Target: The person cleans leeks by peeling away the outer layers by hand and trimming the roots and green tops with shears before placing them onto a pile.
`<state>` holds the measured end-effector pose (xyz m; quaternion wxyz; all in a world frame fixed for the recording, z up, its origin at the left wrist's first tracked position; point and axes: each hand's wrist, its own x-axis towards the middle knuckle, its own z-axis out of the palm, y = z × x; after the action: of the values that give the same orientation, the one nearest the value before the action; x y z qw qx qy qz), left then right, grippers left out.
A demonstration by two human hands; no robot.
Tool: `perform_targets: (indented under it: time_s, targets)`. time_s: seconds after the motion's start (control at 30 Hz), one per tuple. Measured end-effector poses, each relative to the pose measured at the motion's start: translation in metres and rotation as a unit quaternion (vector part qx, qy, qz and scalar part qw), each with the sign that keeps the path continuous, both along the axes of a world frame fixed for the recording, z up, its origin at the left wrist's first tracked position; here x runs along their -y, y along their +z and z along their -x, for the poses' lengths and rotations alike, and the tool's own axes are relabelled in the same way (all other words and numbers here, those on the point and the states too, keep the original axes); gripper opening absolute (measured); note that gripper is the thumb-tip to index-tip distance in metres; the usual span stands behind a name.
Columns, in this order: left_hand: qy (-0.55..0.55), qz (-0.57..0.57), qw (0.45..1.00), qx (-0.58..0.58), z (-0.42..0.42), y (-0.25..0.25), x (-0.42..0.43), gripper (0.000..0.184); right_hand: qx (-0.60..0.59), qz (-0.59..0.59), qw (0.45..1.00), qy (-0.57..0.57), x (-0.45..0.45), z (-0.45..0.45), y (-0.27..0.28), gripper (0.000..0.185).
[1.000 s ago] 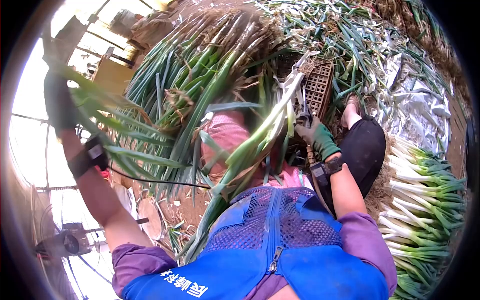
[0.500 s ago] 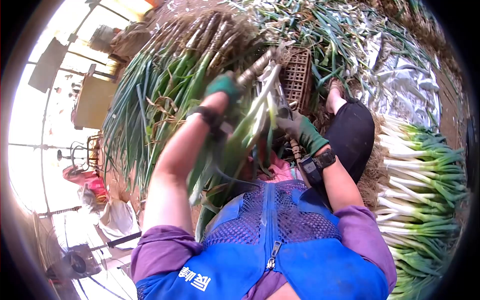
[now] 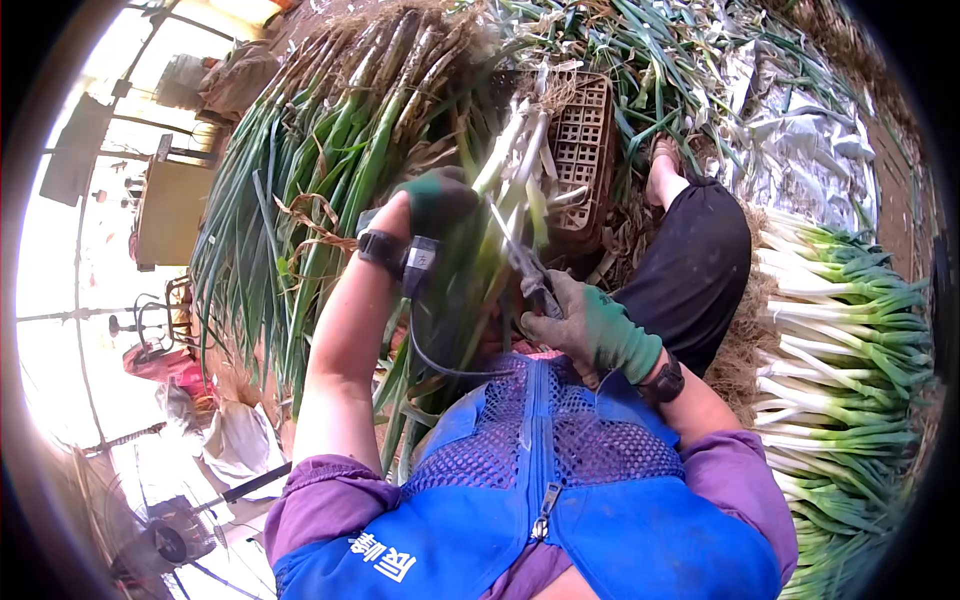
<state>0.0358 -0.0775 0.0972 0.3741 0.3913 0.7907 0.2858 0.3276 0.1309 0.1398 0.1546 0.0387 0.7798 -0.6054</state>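
Observation:
My left hand, in a green and dark glove, is closed around a few green onions. Their white stems and roots point up and away, and the leaves hang toward my lap. In my gloved right hand is a dark grey air blow gun, gripped by its handle. Its thin nozzle points up and left at the stems; whether it touches them I cannot tell. Just left of my left hand lies a large pile of untrimmed green onions with brown, soil-covered roots.
A brown plastic crate stands beyond the stems, with leaf scraps behind it. Cleaned green onions lie in a row at the right, near silver sheeting. My bent leg is beside the crate. A fan stands lower left.
My right hand and the blow gun have come down toward my chest. My left hand has moved slightly down; the stems it holds now spread in front of the crate.

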Motion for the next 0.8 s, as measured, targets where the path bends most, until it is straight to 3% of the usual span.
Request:
perform_targets:
  time_s: [0.07,0.1,0.17,0.27,0.33,0.43,0.53,0.6,0.67,0.8]
  targets:
    - [0.041,0.021,0.998,0.034,-0.009,0.016,-0.005,0.011,0.010,0.014,1.000,-0.011,-0.001,0.000,-0.003,0.047]
    - [-0.099,-0.010,0.986,-0.135,-0.010,0.023,-0.005,0.008,0.033,0.026,0.999,-0.026,0.000,0.001,-0.007,0.047]
    - [-0.147,-0.067,0.970,-0.180,-0.008,0.020,-0.001,0.005,0.044,0.023,0.999,-0.021,0.000,0.002,-0.006,0.048]
    - [0.087,-0.068,0.989,0.094,-0.013,0.010,0.004,0.010,0.032,-0.004,0.999,0.026,0.002,-0.005,0.006,0.050]
    - [0.191,0.021,0.972,0.137,-0.017,0.022,0.001,0.014,0.043,-0.009,0.998,0.045,0.002,-0.005,0.009,0.051]
    - [0.069,0.150,0.984,-0.061,-0.015,0.035,-0.005,0.014,0.038,0.016,0.999,0.007,0.002,0.004,-0.002,0.052]
    - [0.191,0.101,0.974,0.072,-0.034,0.053,-0.015,0.006,0.024,0.010,0.999,-0.025,0.005,0.012,-0.005,0.053]
    - [-0.075,-0.014,0.994,-0.079,-0.014,0.037,-0.004,0.010,0.012,0.003,1.000,-0.010,0.007,0.010,0.000,0.053]
    - [-0.227,-0.063,0.955,-0.183,-0.005,0.028,0.002,0.016,0.006,0.000,1.000,0.019,0.006,-0.001,0.009,0.053]
    - [-0.262,-0.070,0.933,-0.235,-0.008,0.025,-0.001,0.022,0.027,-0.042,0.999,0.019,0.002,-0.005,0.005,0.053]
